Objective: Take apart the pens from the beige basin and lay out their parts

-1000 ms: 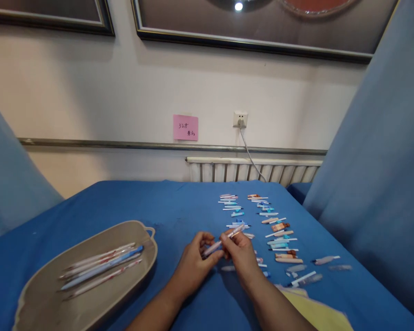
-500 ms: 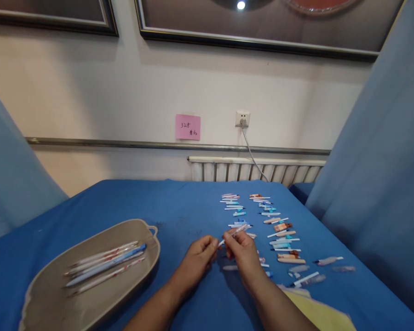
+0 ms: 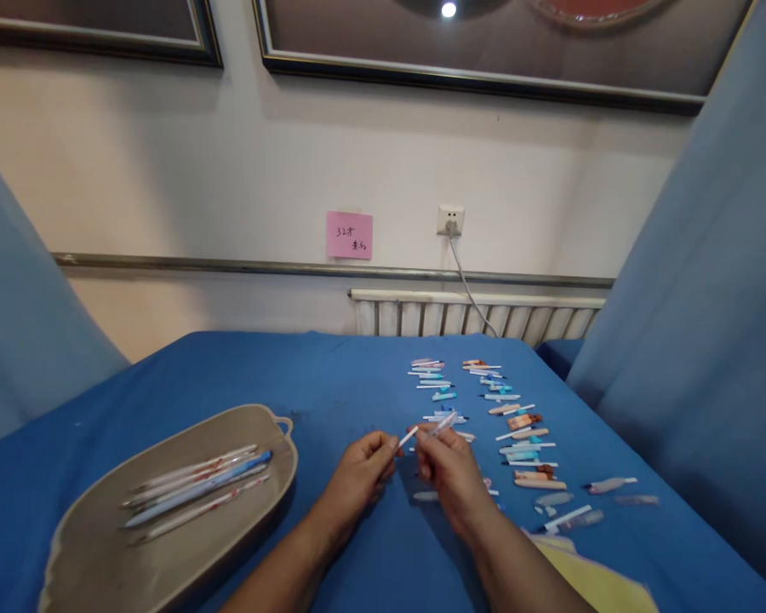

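Pens (image 3: 199, 489) lie whole in the lower-left tray (image 3: 111, 570), loose parts (image 3: 521, 421) in rows at right, as left hand (image 3: 361, 468), lower center, pinches a white refill (image 3: 408, 437) apart from the barrel (image 3: 445, 422) gripped by right hand (image 3: 452, 466).

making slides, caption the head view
Left hand holds a white rod, right hand a clear tube, near a tray of pens.

A tray (image 3: 134, 572) lies on the left of the tabletop (image 3: 332, 366), several pens (image 3: 199, 490) inside it. To the right, pen parts (image 3: 522, 456) lie in two columns, a cloth (image 3: 591, 572) nearer than them; behind the tabletop is a radiator (image 3: 408, 296), beneath a rail (image 3: 294, 268).
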`<control>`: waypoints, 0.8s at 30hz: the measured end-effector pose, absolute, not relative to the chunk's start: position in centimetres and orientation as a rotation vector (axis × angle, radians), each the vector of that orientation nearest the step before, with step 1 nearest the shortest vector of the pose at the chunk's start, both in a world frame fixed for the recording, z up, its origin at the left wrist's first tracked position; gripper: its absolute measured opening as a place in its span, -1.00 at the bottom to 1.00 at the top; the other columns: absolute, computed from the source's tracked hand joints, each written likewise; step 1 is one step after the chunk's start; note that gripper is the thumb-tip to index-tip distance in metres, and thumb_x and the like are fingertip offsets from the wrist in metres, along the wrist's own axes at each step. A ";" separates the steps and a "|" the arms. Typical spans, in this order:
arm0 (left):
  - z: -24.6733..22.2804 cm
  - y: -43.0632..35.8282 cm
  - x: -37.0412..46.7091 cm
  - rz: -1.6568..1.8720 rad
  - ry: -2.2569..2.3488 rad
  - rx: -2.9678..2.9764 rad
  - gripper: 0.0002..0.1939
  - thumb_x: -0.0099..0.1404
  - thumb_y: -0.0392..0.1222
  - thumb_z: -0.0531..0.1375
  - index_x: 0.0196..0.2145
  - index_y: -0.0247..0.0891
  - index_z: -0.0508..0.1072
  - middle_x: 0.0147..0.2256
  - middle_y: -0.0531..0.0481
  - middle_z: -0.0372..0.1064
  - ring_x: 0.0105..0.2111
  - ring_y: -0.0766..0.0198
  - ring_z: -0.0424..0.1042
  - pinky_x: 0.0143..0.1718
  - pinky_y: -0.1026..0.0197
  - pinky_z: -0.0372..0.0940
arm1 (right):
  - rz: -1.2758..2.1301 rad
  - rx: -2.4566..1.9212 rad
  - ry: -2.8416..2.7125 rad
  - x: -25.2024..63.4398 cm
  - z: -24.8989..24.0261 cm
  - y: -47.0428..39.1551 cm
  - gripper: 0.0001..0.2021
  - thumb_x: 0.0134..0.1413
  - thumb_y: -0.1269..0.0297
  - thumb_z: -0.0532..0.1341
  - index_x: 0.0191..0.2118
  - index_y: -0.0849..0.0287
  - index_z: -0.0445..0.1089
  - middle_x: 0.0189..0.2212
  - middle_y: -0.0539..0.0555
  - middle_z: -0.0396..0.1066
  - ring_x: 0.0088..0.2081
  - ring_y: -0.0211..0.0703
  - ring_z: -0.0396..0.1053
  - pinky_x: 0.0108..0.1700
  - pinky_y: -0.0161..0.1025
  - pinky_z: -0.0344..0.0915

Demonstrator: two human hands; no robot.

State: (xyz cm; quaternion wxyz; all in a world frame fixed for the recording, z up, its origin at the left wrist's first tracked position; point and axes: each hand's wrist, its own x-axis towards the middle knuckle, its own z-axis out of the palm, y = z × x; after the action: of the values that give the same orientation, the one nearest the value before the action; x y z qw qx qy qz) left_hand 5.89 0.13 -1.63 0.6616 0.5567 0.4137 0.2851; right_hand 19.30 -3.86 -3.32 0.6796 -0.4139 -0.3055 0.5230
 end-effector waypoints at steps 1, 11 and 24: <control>-1.6 0.0 5.9 0.629 0.925 1.255 -0.53 0.06 0.26 0.16 -0.42 -0.24 0.25 -0.67 0.27 -0.01 -0.75 0.54 -0.15 -0.72 0.39 -0.28 | 1.161 -0.946 -0.715 19.1 -3.4 -3.9 -0.71 -0.18 0.09 0.34 -0.43 0.24 0.44 -0.72 -0.12 0.21 -0.70 -0.38 0.08 -0.63 -0.39 -0.02; -1.0 -0.4 5.4 0.485 0.826 1.178 -0.51 0.14 0.28 0.09 -0.32 -0.26 0.31 -0.68 0.28 -0.07 -0.73 0.52 -0.23 -0.72 0.41 -0.29 | 0.922 -1.055 -0.640 20.2 -3.7 -3.6 -0.69 -0.08 0.09 0.28 -0.61 0.17 0.27 -0.76 -0.16 0.12 -0.68 -0.37 0.02 -0.60 -0.34 -0.04; -0.8 -0.1 5.0 0.658 0.713 1.020 -0.65 0.25 0.05 0.10 -0.33 -0.36 0.41 -0.63 0.22 -0.01 -0.71 0.55 -0.15 -0.71 0.45 -0.21 | 0.857 -0.869 -0.345 21.8 -2.4 -3.6 -0.71 -0.14 0.16 0.31 -0.57 0.16 0.19 -0.70 -0.16 0.13 -0.69 -0.40 0.02 -0.65 -0.37 -0.05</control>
State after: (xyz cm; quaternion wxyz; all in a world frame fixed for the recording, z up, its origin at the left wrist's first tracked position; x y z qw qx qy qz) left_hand 5.02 -0.13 -0.78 0.7625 0.4689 0.3276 0.3024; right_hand 21.77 -3.64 -2.44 0.8055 -0.4061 -0.1611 0.4004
